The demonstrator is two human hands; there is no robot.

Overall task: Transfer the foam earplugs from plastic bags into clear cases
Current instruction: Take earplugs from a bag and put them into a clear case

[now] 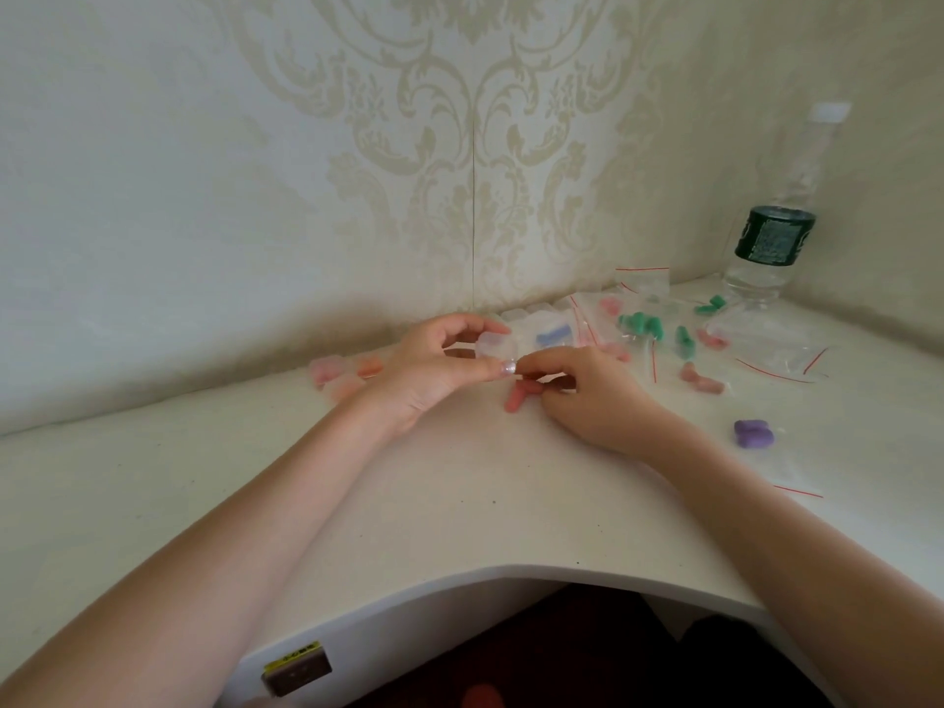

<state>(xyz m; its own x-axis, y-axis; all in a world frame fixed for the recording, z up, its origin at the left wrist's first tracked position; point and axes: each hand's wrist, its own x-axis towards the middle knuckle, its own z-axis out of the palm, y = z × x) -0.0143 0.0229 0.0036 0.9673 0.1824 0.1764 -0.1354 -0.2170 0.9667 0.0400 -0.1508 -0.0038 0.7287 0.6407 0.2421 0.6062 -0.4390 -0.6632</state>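
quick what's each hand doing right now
left hand: closed on a clear case.
right hand: fingertips pinched at the case's edge; what they hold cannot be told.

No text can be read. The dark green label on the water bottle is blurred, and the yellow sticker under the desk edge carries marks too small to make out.

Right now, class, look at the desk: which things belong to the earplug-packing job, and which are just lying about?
Belong to the job:
- clear case in the left hand
- right hand
- pink earplug
- green earplugs
- purple earplugs
- red-striped plastic bags
- filled cases at left

Just lying about:
- water bottle
- yellow-labelled block under the desk edge
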